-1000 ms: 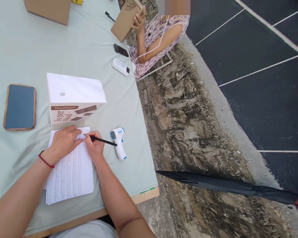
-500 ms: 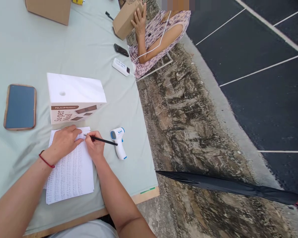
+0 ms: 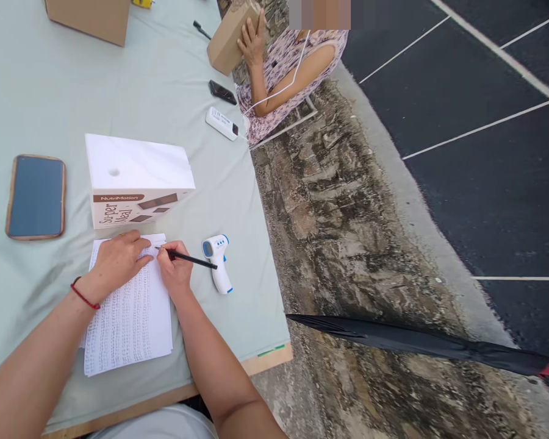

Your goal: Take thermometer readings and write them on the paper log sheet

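Observation:
A stack of paper sheets [image 3: 128, 317] covered in rows of handwriting lies on the table in front of me. My left hand [image 3: 121, 259] rests flat across its upper part, fingers stretched out, with a red cord bracelet at the wrist. In my right hand [image 3: 174, 268] is a black pen [image 3: 192, 259], its tip at the paper near the top right. Just beyond the sheets stands a white NutriMotion box [image 3: 139, 164]. A white and blue infrared thermometer [image 3: 218, 265] lies to the right of my right hand, close to the pen's rear end.
A phone in a brown case [image 3: 36, 196] lies at the left. Farther off are a white device [image 3: 222, 123], a black phone [image 3: 222, 92] and a cardboard box [image 3: 86, 21]. Another person [image 3: 293, 73] sits at the table's right edge, hand on a carton [image 3: 231, 39]. A folded black umbrella [image 3: 393, 338] extends right.
The view has shifted very slightly. Both my hands, the pen and the paper look almost unchanged. The other person's hand and carton have moved a little.

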Motion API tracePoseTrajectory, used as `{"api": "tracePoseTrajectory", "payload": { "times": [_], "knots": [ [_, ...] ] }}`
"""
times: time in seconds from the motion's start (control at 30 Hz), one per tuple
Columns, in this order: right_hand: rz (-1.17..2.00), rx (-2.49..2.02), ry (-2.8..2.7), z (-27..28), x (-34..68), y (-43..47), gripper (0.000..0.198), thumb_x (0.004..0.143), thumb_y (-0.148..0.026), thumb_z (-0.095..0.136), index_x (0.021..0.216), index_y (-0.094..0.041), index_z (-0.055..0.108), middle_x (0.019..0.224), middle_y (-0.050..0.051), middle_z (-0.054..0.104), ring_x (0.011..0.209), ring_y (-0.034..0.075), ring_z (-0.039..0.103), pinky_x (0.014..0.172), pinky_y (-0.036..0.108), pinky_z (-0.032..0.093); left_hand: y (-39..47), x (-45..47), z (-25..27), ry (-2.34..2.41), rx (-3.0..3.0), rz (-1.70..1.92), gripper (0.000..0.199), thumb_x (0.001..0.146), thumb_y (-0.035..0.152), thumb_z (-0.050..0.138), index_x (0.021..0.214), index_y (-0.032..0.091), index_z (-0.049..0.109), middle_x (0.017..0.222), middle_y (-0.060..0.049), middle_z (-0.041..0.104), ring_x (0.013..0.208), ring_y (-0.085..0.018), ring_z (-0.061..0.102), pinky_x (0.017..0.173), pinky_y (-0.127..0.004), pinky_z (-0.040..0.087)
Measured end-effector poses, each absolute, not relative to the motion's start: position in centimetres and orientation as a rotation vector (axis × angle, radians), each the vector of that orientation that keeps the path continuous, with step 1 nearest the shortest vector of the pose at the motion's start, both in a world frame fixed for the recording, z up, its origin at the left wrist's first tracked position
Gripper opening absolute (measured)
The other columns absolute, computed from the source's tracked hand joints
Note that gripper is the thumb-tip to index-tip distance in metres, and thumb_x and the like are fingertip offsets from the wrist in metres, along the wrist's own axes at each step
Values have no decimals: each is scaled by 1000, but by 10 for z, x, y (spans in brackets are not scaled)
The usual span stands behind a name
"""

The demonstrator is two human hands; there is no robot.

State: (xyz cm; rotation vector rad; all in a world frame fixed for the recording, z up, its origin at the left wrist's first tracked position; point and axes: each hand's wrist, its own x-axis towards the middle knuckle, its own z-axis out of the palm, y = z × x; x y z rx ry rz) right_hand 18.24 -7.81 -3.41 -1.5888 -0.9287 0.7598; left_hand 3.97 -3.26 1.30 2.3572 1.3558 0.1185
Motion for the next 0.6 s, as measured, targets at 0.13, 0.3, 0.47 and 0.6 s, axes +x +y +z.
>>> {"api": "tracePoseTrajectory", "payload": {
  "times": [0.13, 0.3, 0.47, 0.6],
  "knots": [
    [761, -1572, -933, -34, 181, -78, 20, 70, -44, 56, 69, -23, 55, 62, -3, 54, 60, 15, 47, 59, 29, 43, -33, 39, 13, 1342, 2386, 123, 20, 100, 31, 62, 108, 23, 79, 103, -7, 71, 93, -25, 70, 61, -32, 42],
    [748, -1575, -954, -33, 182, -77, 21, 72, -44, 55, 70, -23, 54, 61, -3, 54, 59, 15, 48, 59, 29, 43, -33, 37, 8, 1323, 2394, 207, 20, 99, 31, 61, 104, 23, 79, 99, -7, 70, 91, -25, 70, 60, -31, 42],
    [758, -1572, -974, -34, 183, -77, 20, 73, -43, 55, 71, -23, 54, 63, -3, 54, 61, 15, 49, 60, 28, 43, -33, 37, 3, 1317, 2391, 264, 20, 97, 32, 61, 101, 23, 78, 96, -7, 69, 88, -25, 69, 58, -31, 40],
    [743, -1580, -987, -35, 183, -77, 19, 73, -43, 54, 70, -24, 53, 62, -4, 53, 60, 15, 47, 59, 28, 43, -33, 36, 1, 1307, 2411, 291, 21, 98, 33, 59, 99, 23, 78, 96, -7, 70, 87, -24, 69, 58, -31, 39]
  ]
}}
